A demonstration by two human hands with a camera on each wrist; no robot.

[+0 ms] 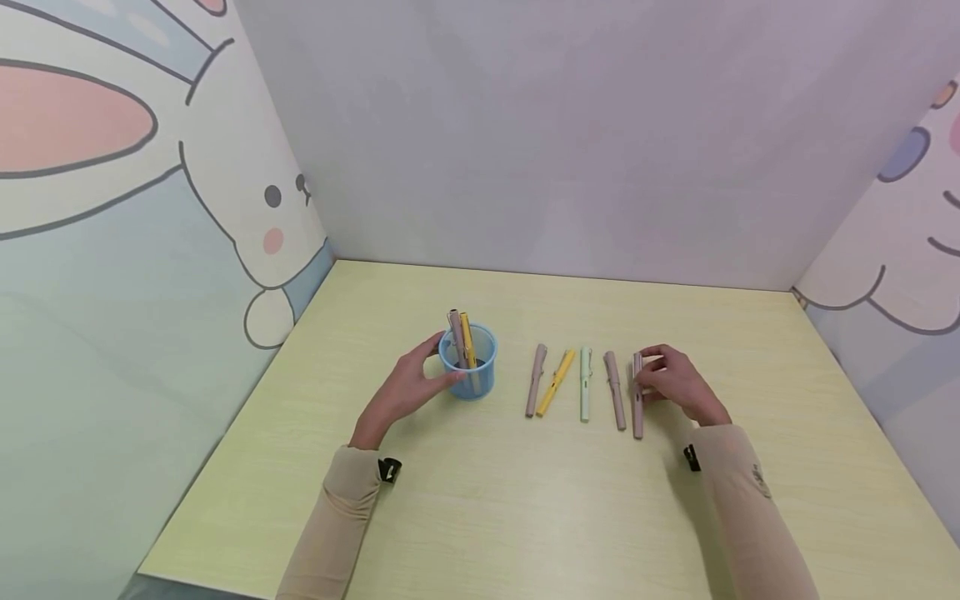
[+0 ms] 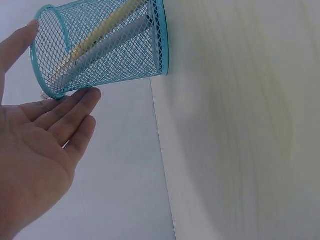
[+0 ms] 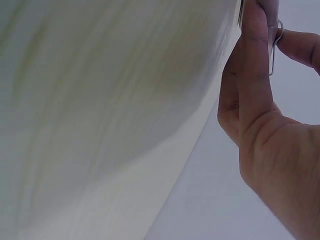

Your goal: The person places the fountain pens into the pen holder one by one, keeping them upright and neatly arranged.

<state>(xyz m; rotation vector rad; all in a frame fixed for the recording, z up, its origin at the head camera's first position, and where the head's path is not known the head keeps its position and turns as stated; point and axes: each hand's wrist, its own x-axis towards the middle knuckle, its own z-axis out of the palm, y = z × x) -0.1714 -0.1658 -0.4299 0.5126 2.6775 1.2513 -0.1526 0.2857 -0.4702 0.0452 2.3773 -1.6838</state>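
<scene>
A light-blue mesh pen cup [image 1: 480, 385] stands upright on the table with a mauve pen [image 1: 456, 329] and a yellow pen [image 1: 468, 337] leaning inside. My left hand [image 1: 408, 383] holds the cup from its left side, thumb near the rim; in the left wrist view, fingers [image 2: 75, 117] touch the mesh wall. At the right end of a row of pens, my right hand [image 1: 678, 383] pinches a mauve pen [image 1: 638, 412] at its upper half. The right wrist view shows that pen's wire clip [image 3: 274, 47] by the fingers; most of its body is out of frame.
Between cup and right hand lie a mauve pen [image 1: 536, 382], a yellow pen [image 1: 556, 383], a pale green pen [image 1: 585, 385] and another mauve pen [image 1: 615, 392], roughly parallel. The light wood table [image 1: 480, 517] meets a plain wall [image 1: 540, 167] behind; rabbit-patterned panels flank it.
</scene>
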